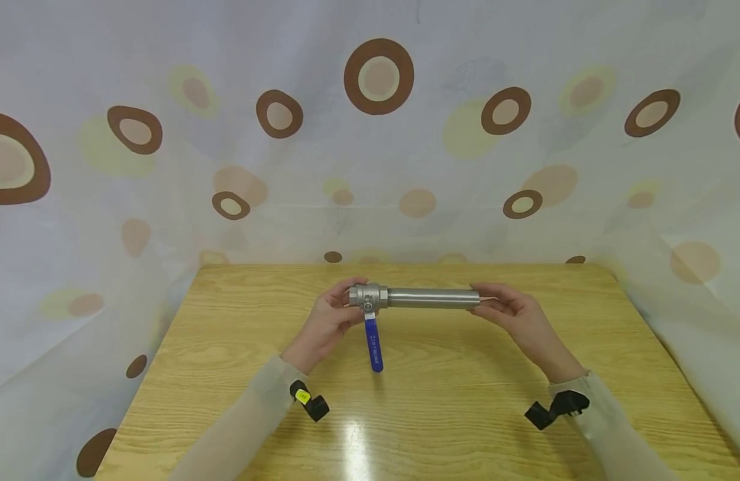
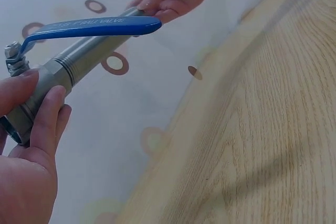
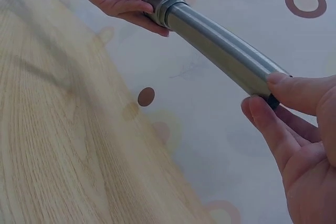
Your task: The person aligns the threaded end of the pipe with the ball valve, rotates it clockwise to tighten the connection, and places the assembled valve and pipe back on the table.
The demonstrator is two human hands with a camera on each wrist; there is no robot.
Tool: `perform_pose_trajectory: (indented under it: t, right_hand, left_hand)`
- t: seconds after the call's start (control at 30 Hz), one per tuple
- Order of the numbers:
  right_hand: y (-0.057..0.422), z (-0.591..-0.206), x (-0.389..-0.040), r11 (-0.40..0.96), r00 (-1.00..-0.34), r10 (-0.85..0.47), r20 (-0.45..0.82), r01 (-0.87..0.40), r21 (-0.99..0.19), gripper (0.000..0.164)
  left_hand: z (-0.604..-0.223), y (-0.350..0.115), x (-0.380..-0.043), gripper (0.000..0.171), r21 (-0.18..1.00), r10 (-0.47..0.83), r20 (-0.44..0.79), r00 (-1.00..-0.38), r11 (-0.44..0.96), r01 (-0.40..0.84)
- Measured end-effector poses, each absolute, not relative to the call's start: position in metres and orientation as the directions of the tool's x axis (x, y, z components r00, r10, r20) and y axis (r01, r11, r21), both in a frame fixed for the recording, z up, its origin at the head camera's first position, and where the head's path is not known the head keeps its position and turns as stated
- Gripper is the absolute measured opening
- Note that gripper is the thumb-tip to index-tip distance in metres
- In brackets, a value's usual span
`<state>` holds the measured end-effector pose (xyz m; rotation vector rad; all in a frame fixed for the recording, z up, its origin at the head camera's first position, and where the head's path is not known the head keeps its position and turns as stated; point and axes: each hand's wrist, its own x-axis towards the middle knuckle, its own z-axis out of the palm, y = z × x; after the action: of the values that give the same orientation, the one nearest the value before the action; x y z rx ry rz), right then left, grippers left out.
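Observation:
A steel ball valve (image 1: 367, 295) with a blue lever handle (image 1: 374, 344) is joined to a straight metal pipe (image 1: 433, 298), and both are held up above the wooden table. My left hand (image 1: 330, 321) grips the valve body, thumb on one side and fingers on the other, as the left wrist view shows. At the pipe's far end my right hand (image 1: 523, 321) pinches the tip between thumb and fingers. Threads (image 2: 67, 65) show where pipe meets valve. In the head view the lever points toward me, at a right angle to the pipe.
The wooden table (image 1: 436, 414) lies beneath both hands. Behind it and at both sides hangs a pale curtain (image 1: 322, 160) with brown and yellow circles. Each sleeve carries a small black wrist camera, one on the left (image 1: 310, 402) and one on the right (image 1: 556, 409).

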<state>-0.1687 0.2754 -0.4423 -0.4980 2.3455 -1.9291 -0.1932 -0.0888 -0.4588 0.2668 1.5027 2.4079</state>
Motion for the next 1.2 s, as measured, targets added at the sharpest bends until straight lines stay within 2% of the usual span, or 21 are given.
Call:
perform_pose_trajectory:
  t: [0.23,0.47,0.8,1.03,1.2]
  right_hand:
    - [0.2759,-0.4426,-0.1675,0.212,-0.952,-0.268,0.145,-0.205,-0.955,0.042]
    - [0.2747,-0.4425,-0.1677,0.182,-0.943,-0.297,0.154,-0.214,-0.960,0.044]
    - [0.2736,-0.4406,-0.1670,0.229,-0.953,-0.272,0.133,-0.199,-0.953,0.042]
    - [0.2741,-0.4409,-0.1681,0.195,-0.944,-0.290,0.154,-0.216,-0.957,0.045]
    - [0.2726,-0.4382,-0.1678,0.258,-0.956,-0.255,0.143,-0.210,-0.943,0.041]
  left_hand:
    - [-0.4596,-0.0890,-0.1926,0.060,0.896,0.343,-0.004,-0.939,-0.415,-0.156]
    - [-0.4591,-0.0902,-0.1912,0.058,0.898,0.333,-0.007,-0.943,-0.413,-0.153]
    - [-0.4609,-0.0903,-0.1910,0.059,0.890,0.336,-0.013,-0.942,-0.426,-0.164]
    - [-0.4601,-0.0901,-0.1917,0.059,0.895,0.329,-0.017,-0.944,-0.415,-0.161]
    - [-0.4595,-0.0903,-0.1916,0.059,0.892,0.333,-0.014,-0.943,-0.422,-0.162]
